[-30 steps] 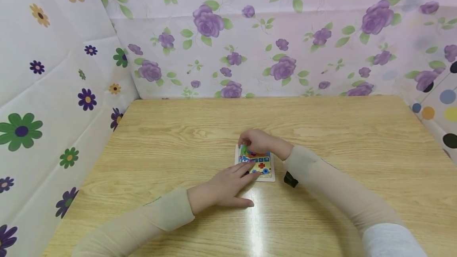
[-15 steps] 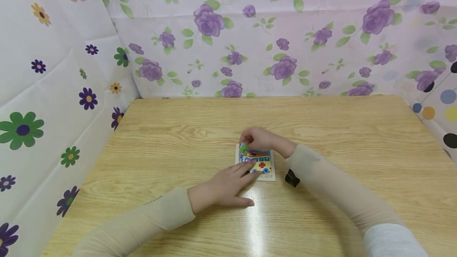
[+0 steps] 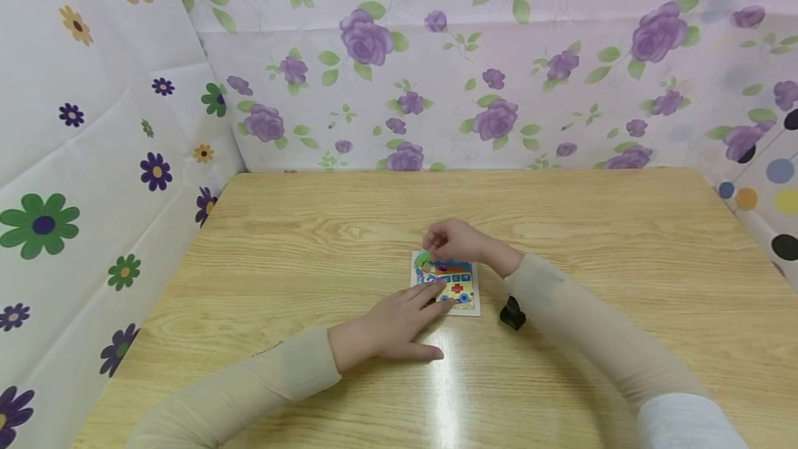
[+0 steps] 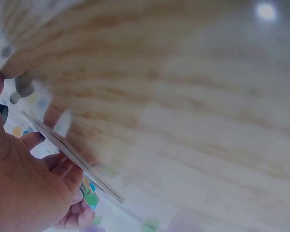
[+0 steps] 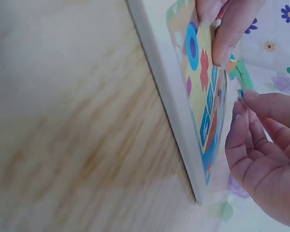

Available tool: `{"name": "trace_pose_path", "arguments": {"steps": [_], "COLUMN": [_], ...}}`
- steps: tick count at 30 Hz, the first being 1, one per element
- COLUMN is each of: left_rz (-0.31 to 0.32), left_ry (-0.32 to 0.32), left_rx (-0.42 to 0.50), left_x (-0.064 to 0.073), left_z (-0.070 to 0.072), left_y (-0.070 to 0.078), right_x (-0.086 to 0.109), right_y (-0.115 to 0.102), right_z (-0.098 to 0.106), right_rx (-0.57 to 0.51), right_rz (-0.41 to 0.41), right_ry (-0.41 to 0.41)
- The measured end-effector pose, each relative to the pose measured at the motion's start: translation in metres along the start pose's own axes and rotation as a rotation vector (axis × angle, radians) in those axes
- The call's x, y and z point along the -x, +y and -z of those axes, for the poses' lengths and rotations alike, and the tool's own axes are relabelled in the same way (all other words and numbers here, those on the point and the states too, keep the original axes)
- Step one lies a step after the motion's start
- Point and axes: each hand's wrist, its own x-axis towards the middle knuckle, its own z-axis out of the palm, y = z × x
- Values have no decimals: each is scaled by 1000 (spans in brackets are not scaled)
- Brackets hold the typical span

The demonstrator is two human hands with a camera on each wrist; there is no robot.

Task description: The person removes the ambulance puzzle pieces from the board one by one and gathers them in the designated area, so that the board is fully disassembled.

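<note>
A small jigsaw puzzle [image 3: 458, 289] with a white border lies on the wooden table; a yellow vehicle with a red cross and blue wheels is printed on it. My left hand [image 3: 402, 324] lies over its lower left part, fingers extended and touching the picture. At the upper left corner, my right hand [image 3: 456, 240] pinches a green puzzle piece [image 3: 424, 260] between thumb and finger. That piece [image 5: 242, 75] is raised and tilted in the right wrist view. In the left wrist view the board [image 4: 72, 154] shows edge-on beyond my left hand. My left fingers hide part of the picture.
A small black object [image 3: 513, 314] sits beside my right wrist, right of the puzzle. The wooden table [image 3: 299, 248] extends around the board. Flower-printed cloth [image 3: 436, 89] hangs behind the table, with more patterned cloth at both sides.
My right hand has shifted slightly up and right, and the green puzzle piece has tilted and turned at the board's corner. My left hand stays in place.
</note>
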Motion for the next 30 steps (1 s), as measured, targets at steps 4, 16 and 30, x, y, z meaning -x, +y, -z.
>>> {"name": "trace_pose_path", "arguments": {"steps": [4,16,30], "left_rz": [3,1,18], "left_ry": [-8,-3,-26], "left_rx": [6,33,23], "left_x": [0,1,1], "left_z": [1,3,3], "left_y": [0,2,3], "right_x": [3,14,22], "right_y": [3,9,14], "right_z": [2,11,17], "right_rx": [-58,-81,-37], "right_rz": [-43,-92,-140], "right_ry": [16,90,114]}}
